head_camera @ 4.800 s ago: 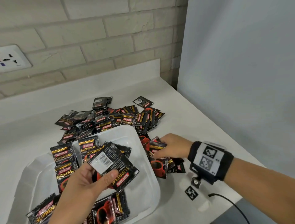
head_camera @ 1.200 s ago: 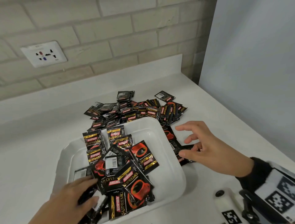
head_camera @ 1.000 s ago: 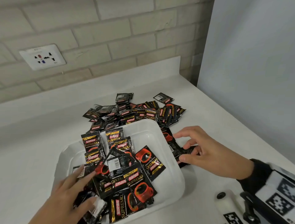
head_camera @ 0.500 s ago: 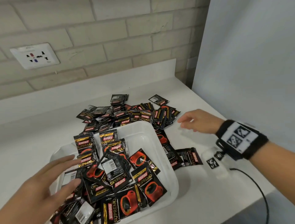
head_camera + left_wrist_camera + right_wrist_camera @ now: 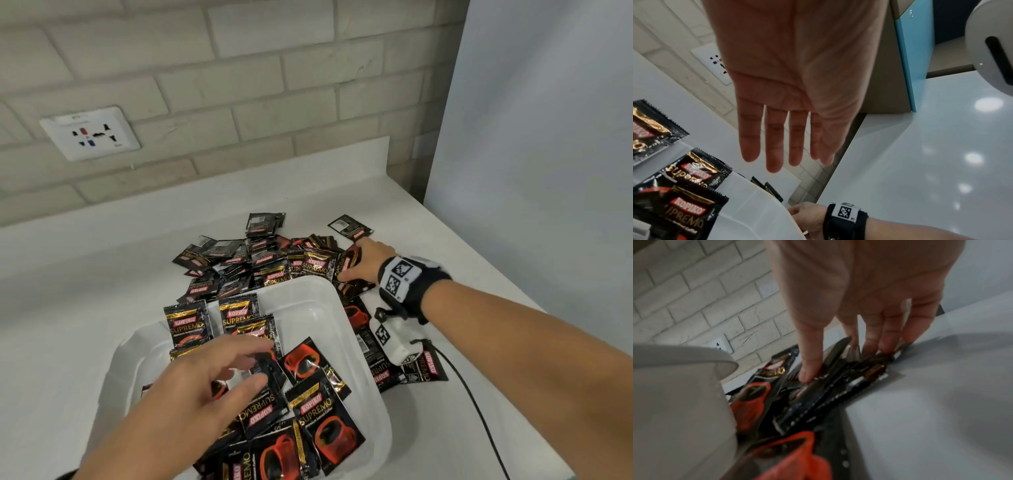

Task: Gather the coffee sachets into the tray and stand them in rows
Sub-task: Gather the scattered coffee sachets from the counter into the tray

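- A white countertop (image 5: pixel 102 308) runs to a low white upstand, with a pale painted brick wall (image 5: pixel 222 85) behind it and a plain grey panel (image 5: pixel 531 137) closing the right side.
- A white multi-pin wall socket (image 5: pixel 89 137) sits in the brickwork at far left.
- A white plastic tray (image 5: pixel 342 318) stands at the near middle of the counter; black Kopiko Supremo sachets in the tray (image 5: pixel 318 421) lie jumbled, while a few at its far-left wall lean upright.
- A loose sachet pile (image 5: pixel 260 263) lies on the counter just beyond the tray, and more sachets trail down its right side.
- The left hand (image 5: pixel 191 394) hovers over the tray, fingers straight and spread, holding nothing.
- The right hand (image 5: pixel 368 260), wearing a black wrist strap with square markers (image 5: pixel 407 277), presses thumb and fingers onto sachets at the pile's right edge; fingers are bent around the packets.
- A black cable (image 5: pixel 479 411) trails off toward the near right.
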